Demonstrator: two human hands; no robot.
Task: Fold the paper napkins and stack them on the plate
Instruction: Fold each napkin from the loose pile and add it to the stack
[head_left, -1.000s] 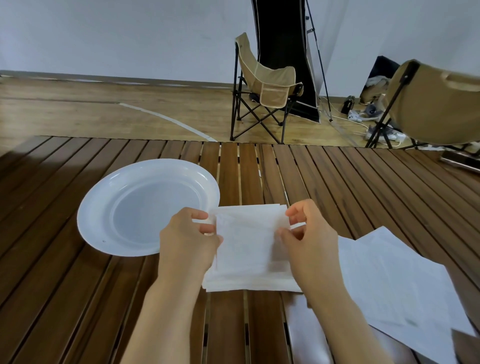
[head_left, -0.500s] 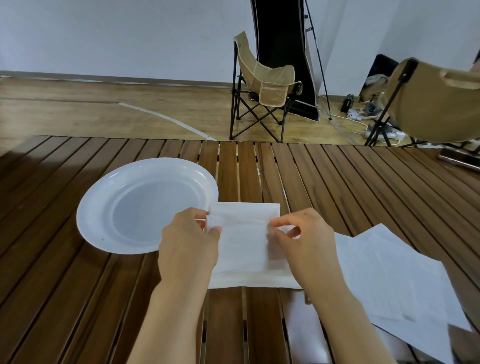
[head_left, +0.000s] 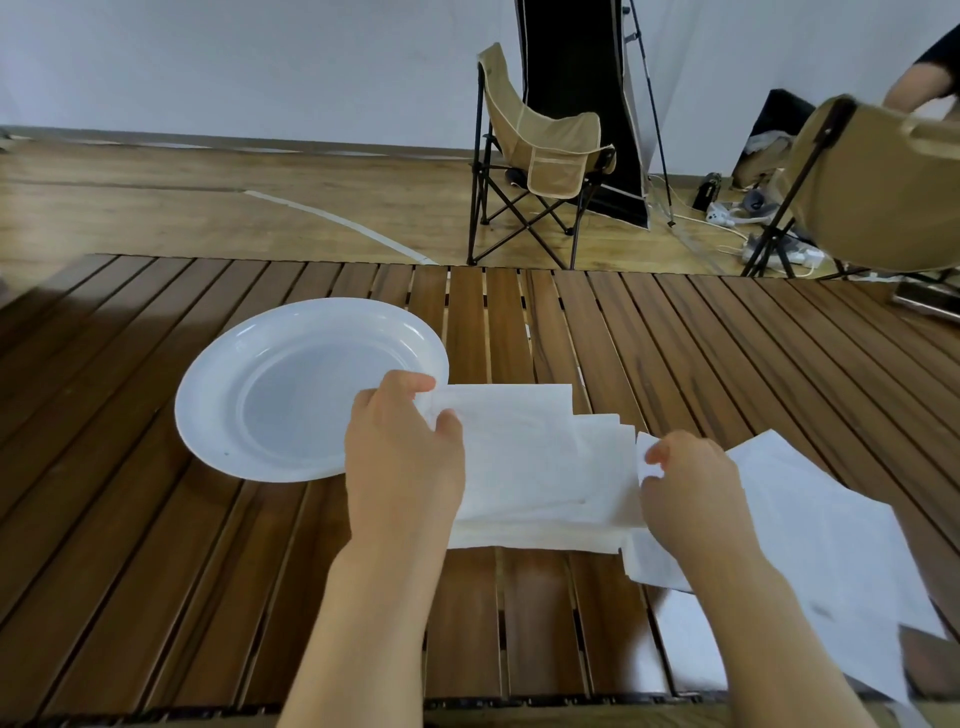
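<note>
One white plate (head_left: 218, 415) sits on the slatted wooden bench (head_left: 104, 519), left of centre, with nothing in its bowl. Just right of it, touching or overlapping its near-right rim, lies one folded napkin bundle (head_left: 524, 467), its right edge stepping down in about four staggered layers. Two bare hands work it. The left hand (head_left: 405, 457) has its grip closed on the bundle's upper-left corner, thumb on top and fingers curled over the edge beside the plate rim. The right hand (head_left: 691, 488) pinches a small flap of napkin paper at the bundle's right side, its grip narrow, thumb and forefinger pressed together. Under and to the right of that hand spread loose unfolded napkins (head_left: 821, 545), at least two sheets overlapping; their exact number cannot be told. Two tan folding chairs stand beyond the bench, the far chair (head_left: 540, 150) and the near chair (head_left: 878, 192).
</note>
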